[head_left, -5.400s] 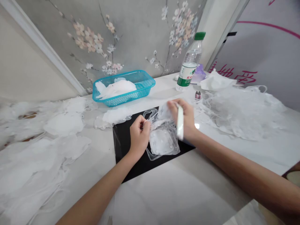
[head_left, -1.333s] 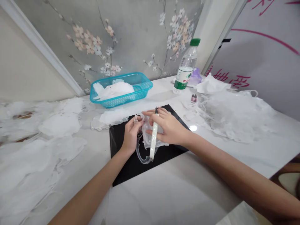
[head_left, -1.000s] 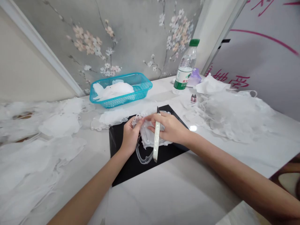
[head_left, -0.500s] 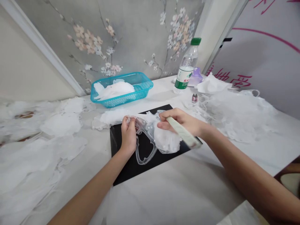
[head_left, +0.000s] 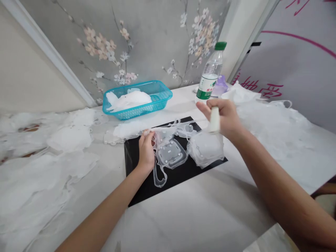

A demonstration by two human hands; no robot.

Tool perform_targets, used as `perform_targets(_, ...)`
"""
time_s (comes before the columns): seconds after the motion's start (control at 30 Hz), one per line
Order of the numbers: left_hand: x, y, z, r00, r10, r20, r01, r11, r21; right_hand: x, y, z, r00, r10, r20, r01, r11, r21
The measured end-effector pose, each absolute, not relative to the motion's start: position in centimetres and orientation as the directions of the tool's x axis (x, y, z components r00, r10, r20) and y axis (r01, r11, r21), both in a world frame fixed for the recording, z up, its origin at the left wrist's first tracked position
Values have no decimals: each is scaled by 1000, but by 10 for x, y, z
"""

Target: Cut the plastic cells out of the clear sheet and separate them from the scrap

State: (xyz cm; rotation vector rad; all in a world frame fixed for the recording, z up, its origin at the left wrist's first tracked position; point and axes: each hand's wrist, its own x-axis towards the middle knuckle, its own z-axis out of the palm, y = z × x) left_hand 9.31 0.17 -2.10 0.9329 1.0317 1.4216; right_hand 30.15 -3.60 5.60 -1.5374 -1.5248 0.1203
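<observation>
My left hand (head_left: 146,151) pinches the edge of a clear plastic moulded piece (head_left: 170,156) lying on a black mat (head_left: 143,178). My right hand (head_left: 225,117) is raised to the right, closed round a white pen-like knife (head_left: 214,119), and it also lifts a bunch of thin white trimmed sheets (head_left: 206,149) that hangs over the mat's right corner. A strip of clear plastic stretches between the two hands.
A blue basket (head_left: 160,96) with white pieces stands at the back by the flowered wall. A water bottle (head_left: 212,72) stands behind my right hand. Heaps of white scraps lie at the left (head_left: 52,154) and at the right (head_left: 273,122) on the white marble table (head_left: 199,217).
My right hand has swung up and to the right with the knife, pulling the white sheets off the clear piece. My left hand has stayed on the piece's edge.
</observation>
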Motion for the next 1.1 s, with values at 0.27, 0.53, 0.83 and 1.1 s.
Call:
perform_targets(0.27, 93, -1, -17, 87, 995, -42, -287, 66, 956, 281, -37, 41, 211, 666, 716, 898, 158, -411)
perform_targets(0.53, 93, -7, -9, 177, 984, -2, -212, 40, 976, 237, -52, 19, -13, 787, 616, 765, 405, -502)
perform_targets(0.83, 95, -11, -6, 291, 952, 99, -152, -56, 987, 235, -49, 13, 52, 856, 515, 654, 361, -665)
perform_targets(1.1, 94, -10, -4, 326, 945, 16, -230, 63, 971, 244, -43, 14, 191, 772, 606, 722, 309, -620)
